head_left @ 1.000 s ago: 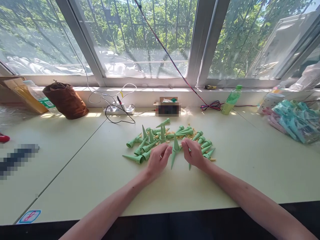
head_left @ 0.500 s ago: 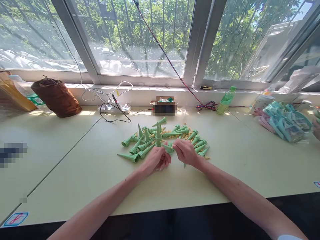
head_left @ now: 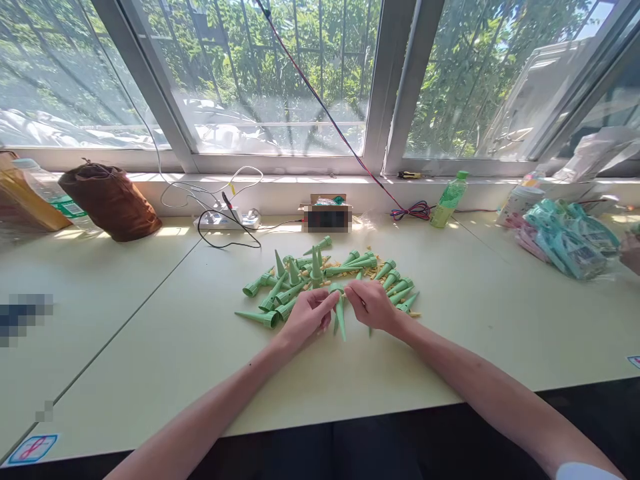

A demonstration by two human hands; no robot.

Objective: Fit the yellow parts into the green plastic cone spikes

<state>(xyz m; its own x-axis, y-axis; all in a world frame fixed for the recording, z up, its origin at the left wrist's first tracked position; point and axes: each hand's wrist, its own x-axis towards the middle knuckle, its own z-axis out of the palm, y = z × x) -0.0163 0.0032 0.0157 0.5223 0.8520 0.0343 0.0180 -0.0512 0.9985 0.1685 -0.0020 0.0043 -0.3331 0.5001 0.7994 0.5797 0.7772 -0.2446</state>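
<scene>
A heap of several green plastic cone spikes lies on the pale table, with small yellow bits scattered among them. My left hand and my right hand meet at the heap's near edge. Between their fingertips hangs one green spike, wide end up and tip pointing toward me. My left fingers pinch its top from the left. My right hand is curled closed at its right side, with another spike tip poking out beneath it.
At the back stand a brown pouch, a power strip with cables, a small cardboard box and a green bottle. A bag of teal packets lies far right, with another person's hand at the edge.
The spike between my hands has swung from lying sideways to hanging tip-down toward me. My left fingers have opened from a fist into a pinch. The view shifted slightly.
</scene>
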